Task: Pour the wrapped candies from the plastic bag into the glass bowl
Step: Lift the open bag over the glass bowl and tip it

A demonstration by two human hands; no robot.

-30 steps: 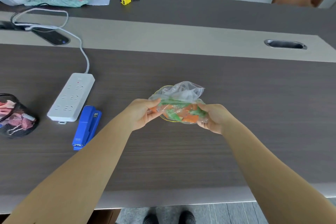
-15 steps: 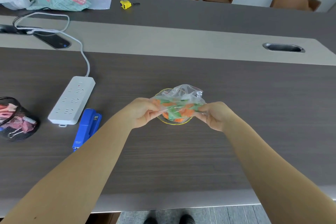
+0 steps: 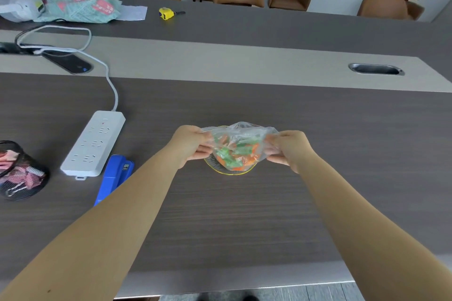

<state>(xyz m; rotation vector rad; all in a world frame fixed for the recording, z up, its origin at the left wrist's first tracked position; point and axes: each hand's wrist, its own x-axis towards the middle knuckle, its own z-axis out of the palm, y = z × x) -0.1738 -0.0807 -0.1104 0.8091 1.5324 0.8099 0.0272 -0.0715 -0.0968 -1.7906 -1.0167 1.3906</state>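
A clear plastic bag [image 3: 241,133] full of orange and green wrapped candies [image 3: 234,154] hangs just above a yellow-rimmed glass bowl [image 3: 231,172] on the dark wooden table. My left hand [image 3: 192,145] pinches the bag's left edge and my right hand [image 3: 289,148] pinches its right edge, stretching the bag wide between them. The bag covers most of the bowl, so I cannot tell whether any candies lie in the bowl.
Left of my forearm lie a blue stapler [image 3: 115,177] and a white power strip [image 3: 94,143] with its cable. A black mesh cup of clips [image 3: 18,170] stands at the left edge. A phone [image 3: 67,62], a yellow tape measure [image 3: 166,12] and cloths sit farther back.
Both hands have pulled apart, spreading the bag wider over the bowl. The bag now hangs flatter, with its upright top folded down.
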